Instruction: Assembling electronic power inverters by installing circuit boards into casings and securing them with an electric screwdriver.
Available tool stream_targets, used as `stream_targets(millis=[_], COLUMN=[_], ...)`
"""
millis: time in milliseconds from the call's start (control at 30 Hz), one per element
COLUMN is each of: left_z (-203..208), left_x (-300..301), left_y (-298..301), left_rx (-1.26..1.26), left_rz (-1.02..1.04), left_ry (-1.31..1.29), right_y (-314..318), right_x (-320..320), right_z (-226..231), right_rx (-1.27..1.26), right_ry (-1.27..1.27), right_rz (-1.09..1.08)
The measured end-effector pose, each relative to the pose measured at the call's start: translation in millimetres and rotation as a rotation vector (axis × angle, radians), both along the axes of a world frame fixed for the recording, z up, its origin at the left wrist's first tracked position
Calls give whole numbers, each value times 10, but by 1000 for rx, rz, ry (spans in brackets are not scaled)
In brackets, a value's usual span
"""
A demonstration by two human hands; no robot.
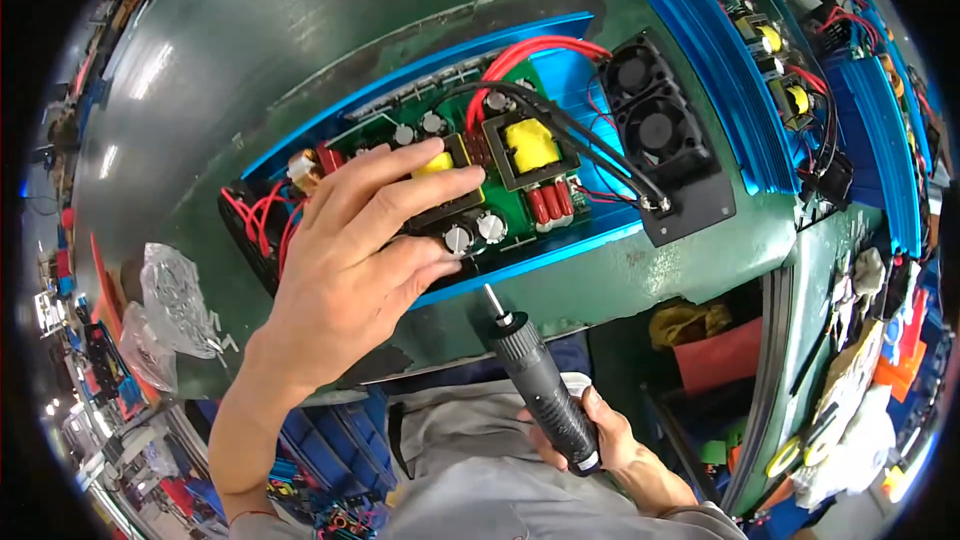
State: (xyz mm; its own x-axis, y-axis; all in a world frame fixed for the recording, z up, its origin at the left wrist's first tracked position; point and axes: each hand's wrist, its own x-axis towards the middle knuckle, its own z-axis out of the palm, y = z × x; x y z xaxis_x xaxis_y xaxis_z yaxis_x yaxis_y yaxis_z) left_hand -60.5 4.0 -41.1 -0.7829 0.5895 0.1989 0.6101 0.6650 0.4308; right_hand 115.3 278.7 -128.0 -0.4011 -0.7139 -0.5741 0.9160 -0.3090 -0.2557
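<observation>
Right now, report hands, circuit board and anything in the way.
Left hand over the circuit board. Right hand holding black screwdriver, tip by near edge of blue housing. Red and black cables cross the board's right end, clear of tip.

Plastic screwdriver (540,390), partly ribbed; glossy metal housing (560,249).

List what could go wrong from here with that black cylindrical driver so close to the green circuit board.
The silver metal bit of the black cylindrical driver in the right hand points toward the bare left hand; a slip could nick the thumb.
It might also scrape the round silver-topped capacitors on the green circuit board.
</observation>
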Motion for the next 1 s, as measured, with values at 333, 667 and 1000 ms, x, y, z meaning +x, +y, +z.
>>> stream_targets(millis=[333, 667, 1000], left_z=[-17, 244, 187], left_x=[30, 110, 384], left_y=[3, 0, 163], left_rx=[89, -127, -256], left_rz=[18, -66, 71], left_ry=[-84, -222, -51], right_y=[-13, -62, -45], right_x=[94, 96, 153], right_z=[149, 259, 241], right_rx=[120, 188, 395], right_ry=[167, 116, 354], right_rz=[19, -1, 10])
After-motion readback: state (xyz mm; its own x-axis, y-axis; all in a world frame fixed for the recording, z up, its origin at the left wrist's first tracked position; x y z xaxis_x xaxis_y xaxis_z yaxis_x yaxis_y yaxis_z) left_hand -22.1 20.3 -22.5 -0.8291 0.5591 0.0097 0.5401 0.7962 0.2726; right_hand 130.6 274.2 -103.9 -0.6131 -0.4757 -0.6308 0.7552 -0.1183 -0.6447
